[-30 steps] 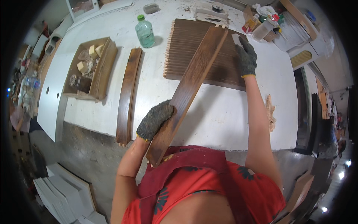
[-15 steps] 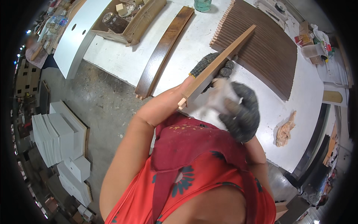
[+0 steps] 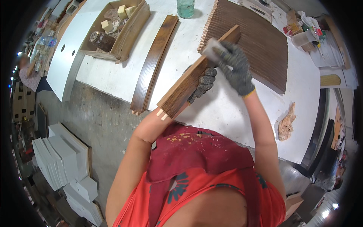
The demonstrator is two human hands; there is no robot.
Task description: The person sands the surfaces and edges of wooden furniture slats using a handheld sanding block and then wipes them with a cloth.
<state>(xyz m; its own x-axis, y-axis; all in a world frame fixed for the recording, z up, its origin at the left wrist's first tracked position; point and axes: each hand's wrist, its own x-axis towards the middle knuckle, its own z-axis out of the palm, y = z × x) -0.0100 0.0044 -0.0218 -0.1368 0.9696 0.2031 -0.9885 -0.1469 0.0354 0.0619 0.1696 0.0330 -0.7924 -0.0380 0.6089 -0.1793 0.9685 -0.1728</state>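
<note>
A dark brown wooden slat (image 3: 181, 89) with pale dowels at its near end slants over the white table. My left hand (image 3: 204, 84), in a dark grey knitted glove, is wrapped round it from below, with part of the hand hidden behind the wood. My right hand (image 3: 239, 70), gloved the same way, grips a pale grey pad (image 3: 212, 51) against the slat's upper part. Motion blurs the pad, so its exact kind is unclear. Beyond lies a wide row of similar brown slats (image 3: 253, 45), packed side by side. A few more slats (image 3: 155, 64) lie together to the left.
A cardboard box (image 3: 130, 45) at the back left holds a dark jar and pale blocks. Beside it stands a greenish glass jar (image 3: 185, 8). A crumpled tan cloth (image 3: 286, 123) lies on the white table (image 3: 264, 109) at right. White panels (image 3: 56, 151) are stacked on the floor at left.
The slat has rolled to show its broad dark face. My right hand has moved from near my body up and away along it, carrying the pale pad.
</note>
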